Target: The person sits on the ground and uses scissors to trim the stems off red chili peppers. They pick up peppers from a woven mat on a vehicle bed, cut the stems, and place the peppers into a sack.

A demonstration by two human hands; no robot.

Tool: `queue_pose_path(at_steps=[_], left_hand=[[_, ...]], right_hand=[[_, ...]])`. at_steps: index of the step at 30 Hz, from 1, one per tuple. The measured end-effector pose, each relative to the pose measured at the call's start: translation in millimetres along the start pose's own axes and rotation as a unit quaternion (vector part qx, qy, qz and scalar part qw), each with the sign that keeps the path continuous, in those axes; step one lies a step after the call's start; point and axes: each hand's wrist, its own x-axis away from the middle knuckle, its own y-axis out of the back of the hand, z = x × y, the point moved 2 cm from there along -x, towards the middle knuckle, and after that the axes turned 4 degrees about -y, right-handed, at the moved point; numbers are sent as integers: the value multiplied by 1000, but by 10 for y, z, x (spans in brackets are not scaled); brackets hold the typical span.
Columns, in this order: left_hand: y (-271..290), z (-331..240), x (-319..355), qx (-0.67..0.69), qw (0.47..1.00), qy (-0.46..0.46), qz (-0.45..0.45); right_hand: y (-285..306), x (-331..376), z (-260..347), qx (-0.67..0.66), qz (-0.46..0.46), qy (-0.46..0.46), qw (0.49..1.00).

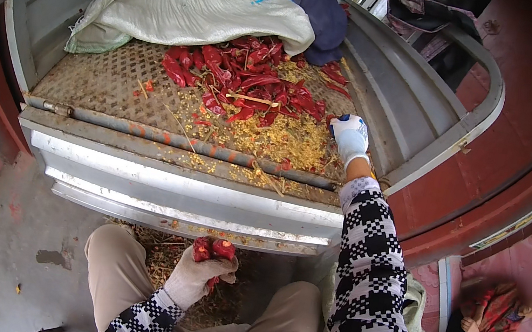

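Note:
My left hand [193, 279], in a pale knit glove, is closed around a few dried red chili peppers [214, 249] between my knees, their cut or stem ends facing up. Stretched forward, my right hand [351, 137] wears a white glove with blue fingertips. Its fingers are curled down at the right edge of the chili pile [253, 77], with a bit of red beside the fingertips; whatever they hold is hidden. Yellow seeds [288, 143] and a loose dry stalk [253, 100] lie among the peppers on the rusty truck bed [109, 85].
A white woven sack [202, 2] and dark cloth [319, 5] cover the back of the pile. Metal side walls [404, 66] flank the bed. Dry stems [157, 257] litter the ground below its front edge. At the lower right is another person [499, 317], in red checks.

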Motion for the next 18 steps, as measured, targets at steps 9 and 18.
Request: queue_pose_path(at_steps=[9,18], left_hand=[[-109,60,6,47,999,-8,27],[-72,257,-47,37,999,-12,-15]], right_hand=[[308,1792,-669,-210,27,241,947],[-142,3069,-720,5,-19,482,876]])
